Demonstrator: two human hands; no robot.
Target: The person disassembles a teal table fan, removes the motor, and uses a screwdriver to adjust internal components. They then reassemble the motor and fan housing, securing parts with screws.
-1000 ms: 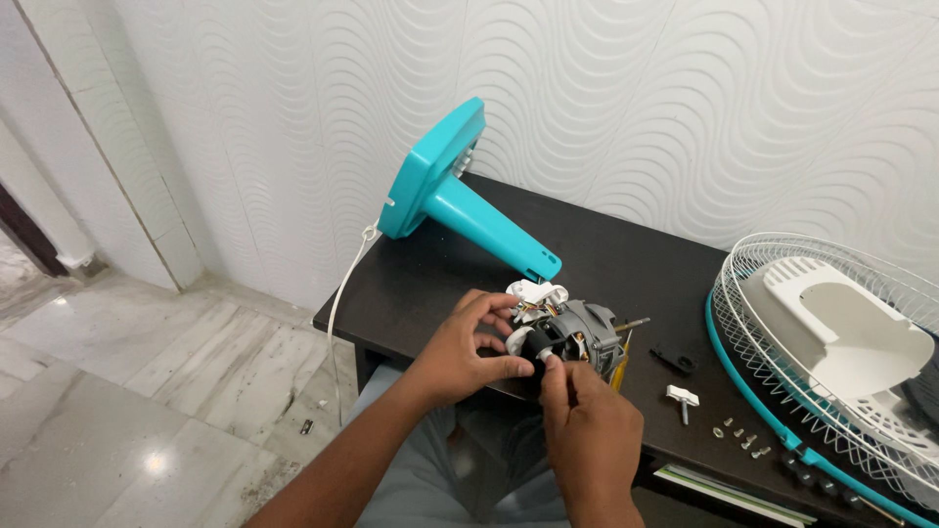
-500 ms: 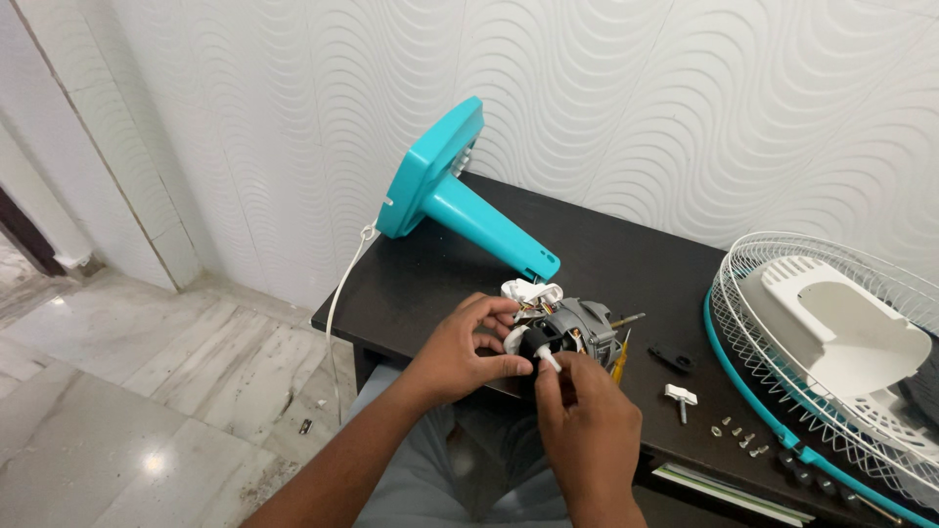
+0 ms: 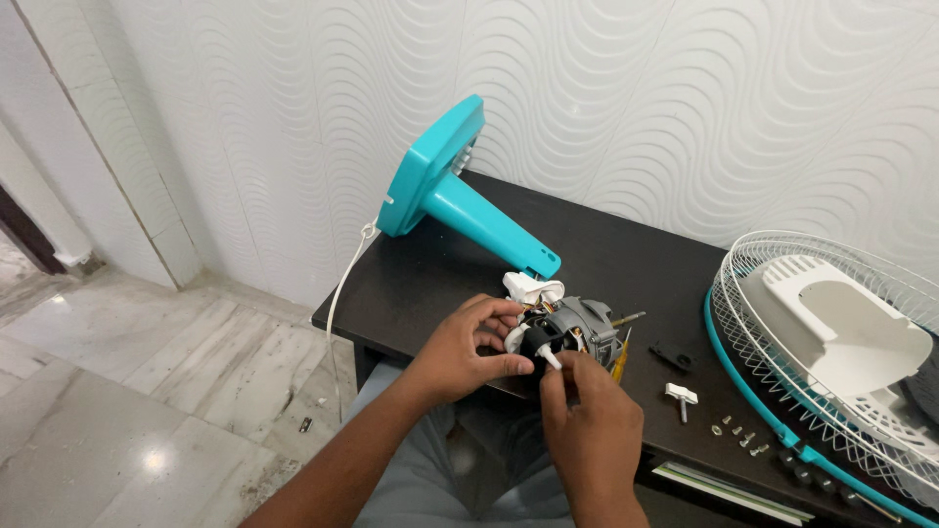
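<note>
Fan motor (image 3: 577, 330) sits on dark surface (image 3: 440, 284), near its front edge. Left hand (image 3: 468, 354) wraps the motor's black end; right hand (image 3: 587, 430) pinches the white shaft (image 3: 551, 360). Teal fan stand (image 3: 460, 200) lies behind; wire grille (image 3: 782, 293) off right.

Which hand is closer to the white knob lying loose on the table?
Right. The right hand sits just left of the white knob, apart from it. The left hand is farther left, gripping the fan motor.

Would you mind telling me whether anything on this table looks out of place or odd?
The teal fan stand lies tipped on its side rather than upright, its base against the wall. Loose screws lie scattered near the wire grille. Both hands hold the bare motor.
</note>
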